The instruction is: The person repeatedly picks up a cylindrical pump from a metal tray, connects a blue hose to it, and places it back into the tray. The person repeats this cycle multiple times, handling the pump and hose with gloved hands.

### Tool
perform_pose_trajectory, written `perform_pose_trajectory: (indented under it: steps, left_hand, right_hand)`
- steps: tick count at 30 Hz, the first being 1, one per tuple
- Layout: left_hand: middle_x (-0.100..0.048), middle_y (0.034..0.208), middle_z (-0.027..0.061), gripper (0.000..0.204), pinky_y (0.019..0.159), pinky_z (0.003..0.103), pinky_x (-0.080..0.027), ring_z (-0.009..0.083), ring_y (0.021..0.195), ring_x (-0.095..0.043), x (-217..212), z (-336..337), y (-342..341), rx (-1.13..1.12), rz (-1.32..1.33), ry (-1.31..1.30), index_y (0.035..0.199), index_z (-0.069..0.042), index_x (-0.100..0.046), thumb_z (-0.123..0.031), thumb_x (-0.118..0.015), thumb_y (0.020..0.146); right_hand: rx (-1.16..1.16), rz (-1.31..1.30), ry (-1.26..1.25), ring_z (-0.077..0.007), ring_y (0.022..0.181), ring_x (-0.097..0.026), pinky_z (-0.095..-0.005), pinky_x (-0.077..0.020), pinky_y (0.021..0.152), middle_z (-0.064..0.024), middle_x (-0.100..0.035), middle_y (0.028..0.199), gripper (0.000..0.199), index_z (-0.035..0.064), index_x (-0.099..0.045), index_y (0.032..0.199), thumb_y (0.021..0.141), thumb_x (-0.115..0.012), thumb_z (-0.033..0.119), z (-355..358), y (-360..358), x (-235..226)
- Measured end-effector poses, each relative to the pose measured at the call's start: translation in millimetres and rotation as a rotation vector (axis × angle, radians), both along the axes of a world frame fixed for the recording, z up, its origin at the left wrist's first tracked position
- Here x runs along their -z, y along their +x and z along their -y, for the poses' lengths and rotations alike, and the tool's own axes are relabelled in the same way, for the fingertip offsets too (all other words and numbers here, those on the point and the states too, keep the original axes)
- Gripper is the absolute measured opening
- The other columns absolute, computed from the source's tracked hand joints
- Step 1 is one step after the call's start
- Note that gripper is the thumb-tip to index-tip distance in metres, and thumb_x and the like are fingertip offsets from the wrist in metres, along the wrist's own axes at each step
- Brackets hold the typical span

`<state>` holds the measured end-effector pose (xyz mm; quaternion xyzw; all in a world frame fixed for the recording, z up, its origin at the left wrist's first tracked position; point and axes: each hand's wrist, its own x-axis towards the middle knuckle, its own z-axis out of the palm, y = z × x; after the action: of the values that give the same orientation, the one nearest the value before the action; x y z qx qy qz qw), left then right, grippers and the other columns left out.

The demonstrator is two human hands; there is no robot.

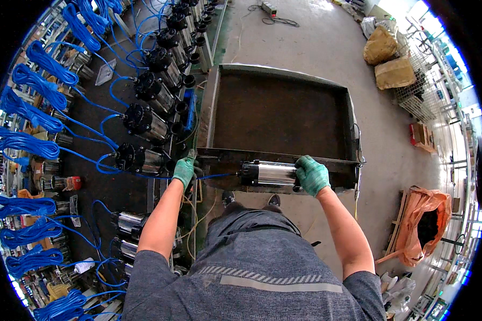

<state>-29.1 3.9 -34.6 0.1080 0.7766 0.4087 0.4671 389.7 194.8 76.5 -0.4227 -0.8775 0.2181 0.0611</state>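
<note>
Centre frame: right hand (311, 174), green glove, fingers wrapped round the end of a silver pump (268, 173) lying on the near rim of a dark metal tray (281, 115). Left hand (185, 170) closed on the pump's blue cable (214, 175) w/ more pumps (144, 123) in a row upper left.

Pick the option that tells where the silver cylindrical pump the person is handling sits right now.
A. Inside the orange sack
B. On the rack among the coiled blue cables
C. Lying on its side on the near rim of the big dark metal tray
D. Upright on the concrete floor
C: the silver pump lies on its side along the near rim of the metal tray, the right hand at its end and the left hand by its blue cable.
</note>
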Motion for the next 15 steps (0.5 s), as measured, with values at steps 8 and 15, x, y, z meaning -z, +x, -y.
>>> perform_pose_trajectory:
  steps: [8, 15]
  left_hand:
    - [-0.072, 0.108, 0.0239, 0.053, 0.086, 0.056, -0.051, 0.046, 0.097, -0.068, -56.1, 38.9, 29.3, 0.967, -0.963, -0.338, 0.12, -0.002, -0.06, -0.051, -0.057, 0.1]
    - [-0.072, 0.098, 0.026, 0.073, 0.08, 0.051, -0.054, 0.0449, 0.092, -0.07, -108.5, 35.6, 77.5, 0.913, -0.725, -0.16, 0.151, -0.019, -0.042, -0.053, -0.069, 0.092]
  right_hand:
    - [0.008, 0.117, -0.06, -0.0381, 0.098, -0.068, -0.0511, -0.055, 0.082, -0.0105, -0.067, 0.115, 0.022, 0.0147, -0.066, 0.11, 0.093, -0.06, 0.028, -1.6, 3.0, -5.3]
    - [0.0, 0.133, -0.12, -0.0396, 0.102, -0.067, -0.0511, -0.0547, 0.086, -0.0111, -0.064, 0.122, 0.031, 0.0132, -0.063, 0.118, 0.095, -0.06, 0.033, -3.1, 6.2, -12.3]
